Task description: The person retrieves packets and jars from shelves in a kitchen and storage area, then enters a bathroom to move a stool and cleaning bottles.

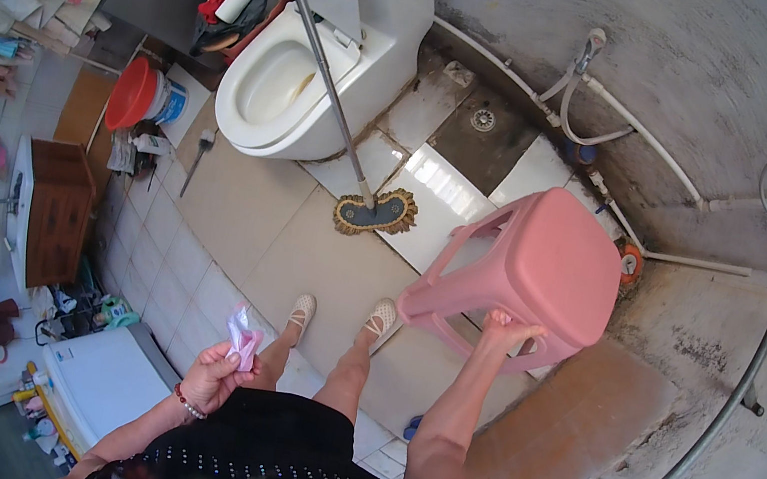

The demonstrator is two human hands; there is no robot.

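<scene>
In my left hand (216, 377) is a small crumpled pink and purple wrapper or packet (243, 339), pinched between thumb and fingers. My right hand (507, 330) grips the side edge of a tall pink plastic stool (565, 266), its fingers partly hidden at an opening below the seat. The stool appears tilted, with its legs towards my feet. Beyond my feet, a mop (374, 214) with a flat grey head and brown fringe rests on the tiles. Its metal handle leans across the open white toilet (274, 96).
A floor drain (482, 120) lies in a dark tile behind the stool. Pipes (646, 127) run along the right wall, near a curved metal rail (708, 438). A red basin (131, 94) and a toilet brush (197, 159) are left of the toilet. A white washing machine or cabinet (108, 384) stands lower left.
</scene>
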